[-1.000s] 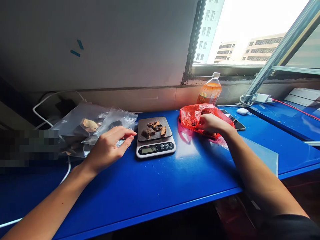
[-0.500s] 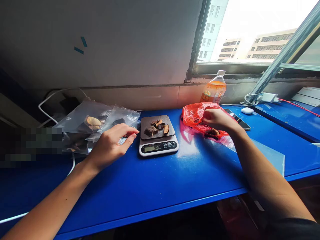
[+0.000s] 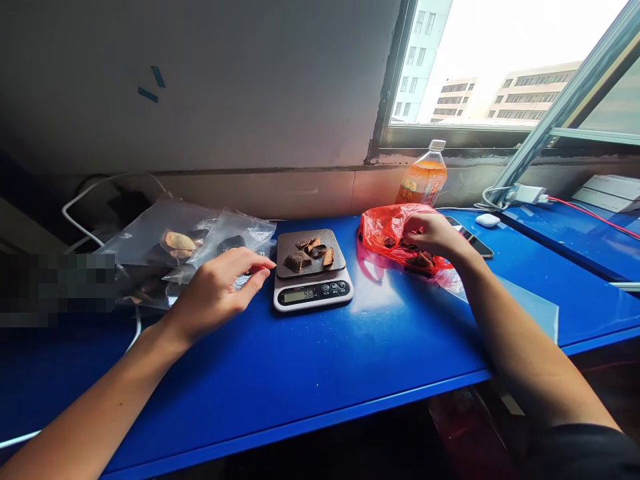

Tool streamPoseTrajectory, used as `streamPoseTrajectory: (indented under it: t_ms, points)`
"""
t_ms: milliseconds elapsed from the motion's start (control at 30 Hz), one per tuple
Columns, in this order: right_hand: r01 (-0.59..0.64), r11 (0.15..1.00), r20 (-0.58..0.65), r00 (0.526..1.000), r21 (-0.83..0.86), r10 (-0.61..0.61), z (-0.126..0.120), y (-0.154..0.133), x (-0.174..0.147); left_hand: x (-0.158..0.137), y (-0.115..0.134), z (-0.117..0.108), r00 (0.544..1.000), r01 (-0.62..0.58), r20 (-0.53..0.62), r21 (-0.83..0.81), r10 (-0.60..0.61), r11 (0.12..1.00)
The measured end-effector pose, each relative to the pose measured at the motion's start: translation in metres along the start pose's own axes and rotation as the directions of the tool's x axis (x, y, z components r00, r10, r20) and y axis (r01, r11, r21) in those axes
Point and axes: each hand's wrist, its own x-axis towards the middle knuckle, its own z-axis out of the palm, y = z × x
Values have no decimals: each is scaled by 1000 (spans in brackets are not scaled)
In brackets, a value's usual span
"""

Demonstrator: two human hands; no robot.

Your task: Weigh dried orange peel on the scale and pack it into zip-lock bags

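On the blue table stands a small white digital kitchen scale (image 3: 313, 305); its display shows digits that look like 96. Several dry brown chunks (image 3: 299, 261), like pieces of bark or dried root, lie on the scale's dark platform. My left hand (image 3: 223, 283) hovers at the scale's left edge, thumb and fingers apart, holding nothing. Over at the right, my right hand (image 3: 425, 233) reaches into an open red plastic bag (image 3: 377, 220) with more brown pieces in it. Its fingers are curled together, and their tips are partly hidden, so what they pinch is unclear.
Clear zip bags (image 3: 145, 233) with dried pieces lie left of the scale. An orange drink bottle (image 3: 424, 175) stands behind the red bag. A phone (image 3: 475, 240), a white earbud case (image 3: 487, 220) and a flat clear bag (image 3: 530, 303) are at the right.
The whole view has shifted slightly, so things sit a little further left. My right hand stays in the red bag with small finger movement; my left hand keeps its place by the scale.
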Motion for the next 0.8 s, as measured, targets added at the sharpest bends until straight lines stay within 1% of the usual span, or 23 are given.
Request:
streamPoseTrajectory:
  t_ms: [67, 133, 267, 367, 467, 600, 700, 800]
  points:
    - [4, 992, 45, 999, -129, 2, 6, -2, 6, 0, 0, 1, 1000, -12, 16, 2, 12, 1000]
    - [7, 980, 101, 995, -197, 13, 12, -2, 10, 0, 0, 2, 999, -23, 31, 9, 22, 1000]
    - [11, 977, 202, 979, -215, 34, 20, -1, 10, 0, -2, 3, 998, -41, 43, 15, 40, 999]
    - [5, 973, 226, 973, -231, 49, 20, 0, 9, 0, -4, 3, 998, -63, 33, 24, 62, 998]
    - [-6, 971, 209, 976, -237, 57, 15, 1, 11, 1, -4, 3, 996, -90, 17, 42, 89, 995]
    - [-6, 978, 179, 983, -209, 45, 1, 3, 11, 1, -3, 2, 995, -99, 10, 57, 99, 993]
    - [-28, 997, 105, 994, -76, 36, -11, 3, 5, 1, -2, 1, 995, -101, 19, 54, 100, 993]
    - [-96, 989, -11, 995, 109, 98, -21, 1, -3, 1, 0, 1, 996, -88, 37, 39, 87, 995]
